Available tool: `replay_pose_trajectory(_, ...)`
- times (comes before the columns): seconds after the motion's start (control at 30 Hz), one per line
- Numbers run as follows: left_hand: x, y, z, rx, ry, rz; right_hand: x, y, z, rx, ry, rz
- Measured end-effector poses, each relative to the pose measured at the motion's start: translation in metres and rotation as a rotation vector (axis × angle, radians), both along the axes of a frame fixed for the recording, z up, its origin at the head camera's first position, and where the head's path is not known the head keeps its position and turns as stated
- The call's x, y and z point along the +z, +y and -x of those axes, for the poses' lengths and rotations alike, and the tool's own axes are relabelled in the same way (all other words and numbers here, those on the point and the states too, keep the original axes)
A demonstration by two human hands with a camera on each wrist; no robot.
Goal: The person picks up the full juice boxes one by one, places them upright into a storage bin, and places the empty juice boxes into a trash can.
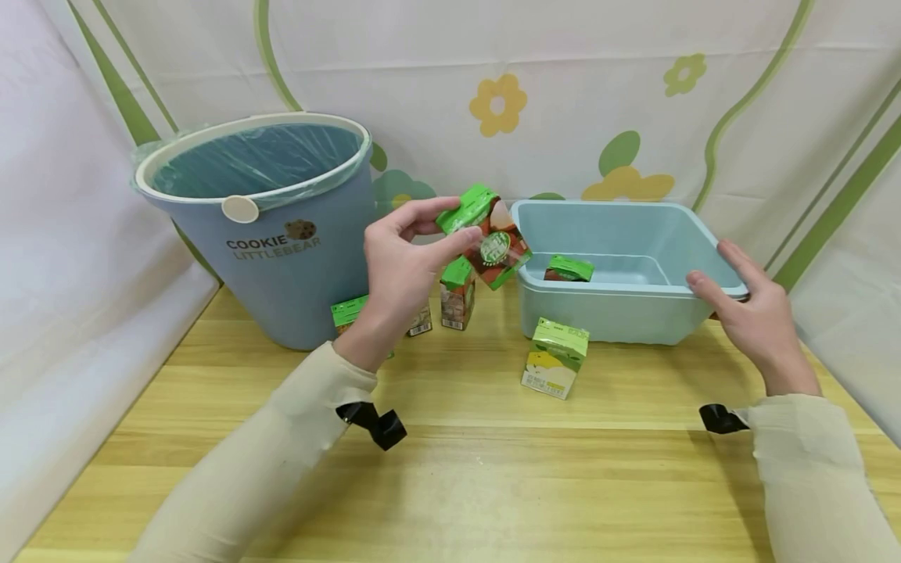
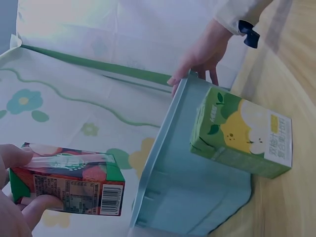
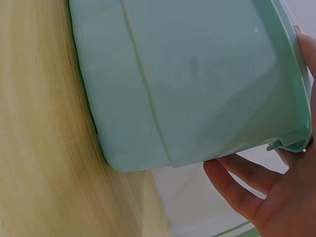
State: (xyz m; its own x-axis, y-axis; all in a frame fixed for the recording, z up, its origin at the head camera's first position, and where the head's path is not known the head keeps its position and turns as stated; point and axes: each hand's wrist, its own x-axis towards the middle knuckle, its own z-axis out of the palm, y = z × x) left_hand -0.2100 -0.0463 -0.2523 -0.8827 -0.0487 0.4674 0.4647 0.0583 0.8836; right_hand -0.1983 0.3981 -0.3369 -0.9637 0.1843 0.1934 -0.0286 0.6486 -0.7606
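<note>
My left hand (image 1: 403, 258) pinches a red juice box with green ends (image 1: 498, 246) between thumb and fingers, tilted in the air at the left end of a light blue plastic bin (image 1: 619, 313). In the left wrist view, the barcode end of this juice box (image 2: 74, 185) points toward the bin. At the bin's right end my right hand (image 1: 756, 317) grips the rim, thumb over the top and fingers down the outside. Another juice box (image 1: 568, 268) lies inside the bin. In front stands a green and yellow lemon-pictured juice box (image 1: 554, 360).
A tall blue trash bin (image 1: 303, 258) with a clear liner stands at the left. Between it and the light blue bin are a brown-and-green juice box (image 1: 457, 295) and other boxes partly hidden by my left hand. A flowered cloth (image 1: 422, 78) hangs behind the wooden table (image 1: 493, 485).
</note>
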Motion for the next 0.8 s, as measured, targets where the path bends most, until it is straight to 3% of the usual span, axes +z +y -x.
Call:
replay_pose_trajectory(0.37,0.008,0.038,0.022,-0.075,-0.107,-0.142,0.0,0.0,-0.001,-0.005,-0.002,0.007)
replay_pose_trajectory(0.8,0.009,0.084,0.044,-0.08,-0.203,-0.173,0.0,-0.001,0.0,-0.003,0.002,0.008)
